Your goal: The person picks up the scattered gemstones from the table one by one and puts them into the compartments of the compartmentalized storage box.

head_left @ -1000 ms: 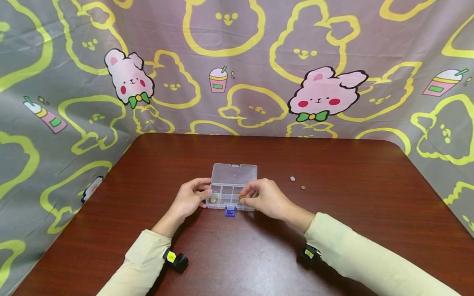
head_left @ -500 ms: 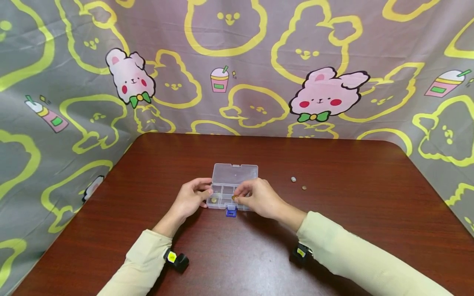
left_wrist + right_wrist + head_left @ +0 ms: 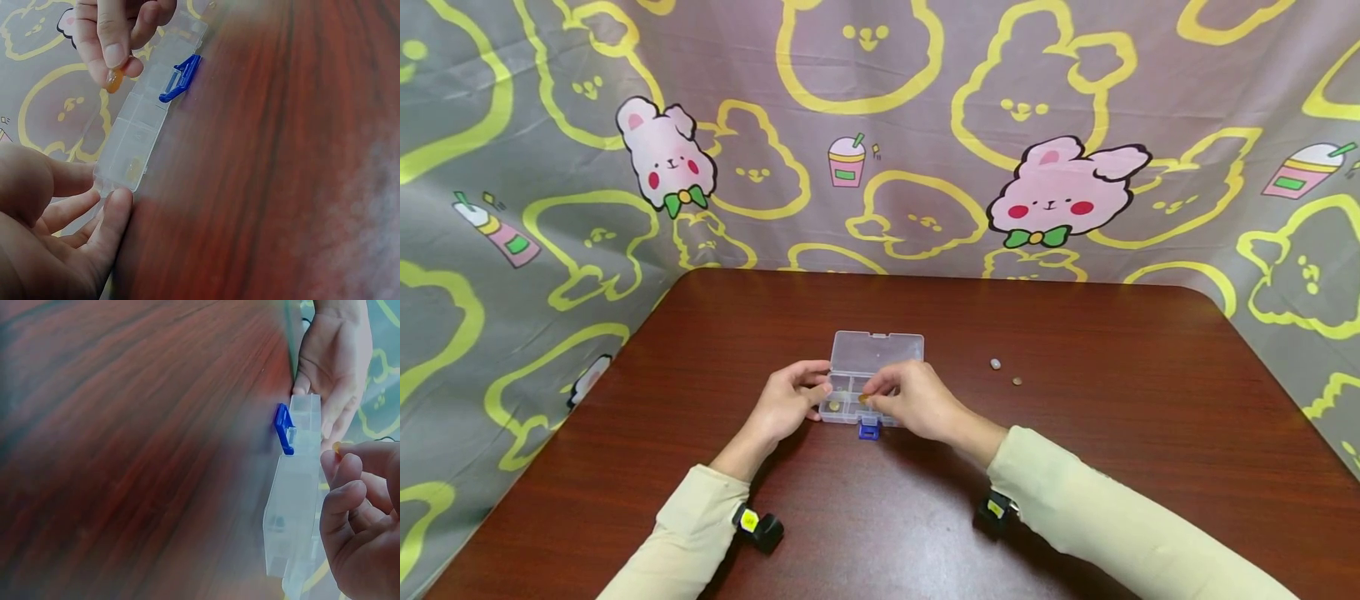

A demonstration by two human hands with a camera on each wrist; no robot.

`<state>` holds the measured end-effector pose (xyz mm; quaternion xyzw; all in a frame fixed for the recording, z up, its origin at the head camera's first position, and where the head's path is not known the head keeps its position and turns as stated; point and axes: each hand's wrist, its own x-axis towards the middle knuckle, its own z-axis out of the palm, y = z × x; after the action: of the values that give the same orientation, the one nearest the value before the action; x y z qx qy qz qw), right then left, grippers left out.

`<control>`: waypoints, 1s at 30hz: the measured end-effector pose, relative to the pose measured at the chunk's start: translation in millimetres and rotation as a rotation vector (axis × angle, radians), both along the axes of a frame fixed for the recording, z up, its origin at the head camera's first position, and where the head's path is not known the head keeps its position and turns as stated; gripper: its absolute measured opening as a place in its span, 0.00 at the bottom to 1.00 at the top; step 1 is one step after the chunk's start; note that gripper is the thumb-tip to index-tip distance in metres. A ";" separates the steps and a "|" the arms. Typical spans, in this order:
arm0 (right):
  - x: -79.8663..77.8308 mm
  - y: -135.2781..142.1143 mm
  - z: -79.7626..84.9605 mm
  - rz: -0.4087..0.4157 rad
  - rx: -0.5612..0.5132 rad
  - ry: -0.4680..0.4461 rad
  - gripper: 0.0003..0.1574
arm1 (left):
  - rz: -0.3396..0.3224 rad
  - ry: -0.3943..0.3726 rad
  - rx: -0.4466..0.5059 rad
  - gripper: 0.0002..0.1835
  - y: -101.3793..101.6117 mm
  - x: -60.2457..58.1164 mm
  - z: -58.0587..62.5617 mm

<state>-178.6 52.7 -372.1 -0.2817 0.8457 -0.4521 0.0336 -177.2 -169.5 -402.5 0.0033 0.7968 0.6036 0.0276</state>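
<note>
A clear plastic compartment box (image 3: 838, 419) stands on the table with its lid (image 3: 880, 352) raised at the back and its blue latch (image 3: 869, 432) folded down in front. My left hand (image 3: 784, 406) holds the box's left end between thumb and fingers. Between the thumb and fingertips of my right hand (image 3: 917, 402) is a small glossy orange stone (image 3: 114, 80), pinched just above the compartments. A pale yellow stone (image 3: 834, 407) lies in the front left compartment. The right part of the box is hidden behind my right hand in the head view.
A whitish stone (image 3: 996, 364) and a smaller brownish stone (image 3: 1017, 382) lie on the dark wooden table (image 3: 1075, 333), right of the box. A patterned curtain (image 3: 910, 100) surrounds the table at the back and sides.
My right hand has moved left over the box with the orange stone, from the right compartments toward the middle. The left hand and the box stay put.
</note>
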 end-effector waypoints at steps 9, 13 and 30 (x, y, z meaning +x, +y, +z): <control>1.4 -6.9 2.8 0.015 -0.001 -0.040 0.04 | -0.001 0.001 0.008 0.18 0.2 -0.5 -0.4; 1.2 -8.4 3.4 0.015 0.004 -0.048 0.04 | -0.001 0.004 0.006 0.19 -0.1 -0.6 -0.8; -0.1 -14.3 3.2 0.012 0.014 -0.042 0.03 | -0.002 -0.001 0.011 0.19 -0.4 0.1 -0.2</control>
<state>-178.8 38.4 -368.9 -0.2772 0.8462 -0.4516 0.0561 -177.1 -169.9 -402.7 0.0038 0.7935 0.6078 0.0288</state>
